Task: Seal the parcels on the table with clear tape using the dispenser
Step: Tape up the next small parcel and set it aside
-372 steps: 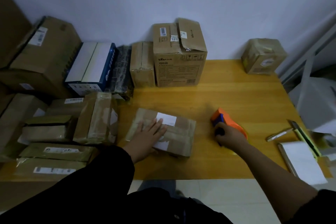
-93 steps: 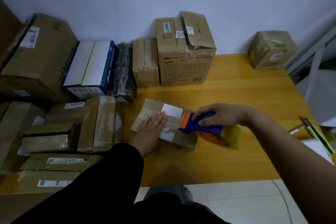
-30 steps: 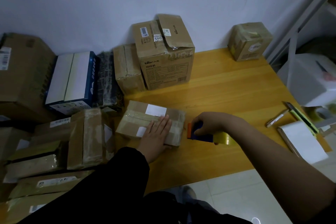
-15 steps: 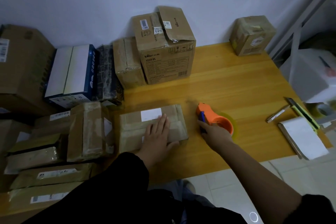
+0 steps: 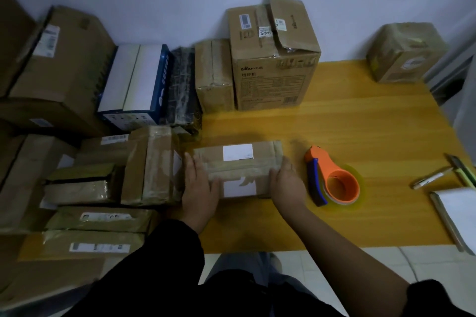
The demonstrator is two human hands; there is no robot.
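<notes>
- Lying flat on the yellow bench (image 5: 360,123), near its front edge: the brown parcel (image 5: 239,171), taped across the top, two white labels showing
- Pressing on its left end, fingers straight and flat: the left hand (image 5: 199,188)
- Clasping its right end, thumb on top, fingers down the side: the right hand (image 5: 286,184)
- Resting on its side just right of that hand, apart from both hands: the orange tape dispenser (image 5: 332,180), with blue handle and clear roll
- Just left of the left hand: a stack of taped parcels (image 5: 152,165)
- Standing behind, against the wall: a tall carton (image 5: 273,59) and a blue-and-white box (image 5: 136,82)
- In the far right corner: a small box (image 5: 404,51)
- Near the right edge: a marker (image 5: 430,177) and a white pad (image 5: 458,213)
</notes>
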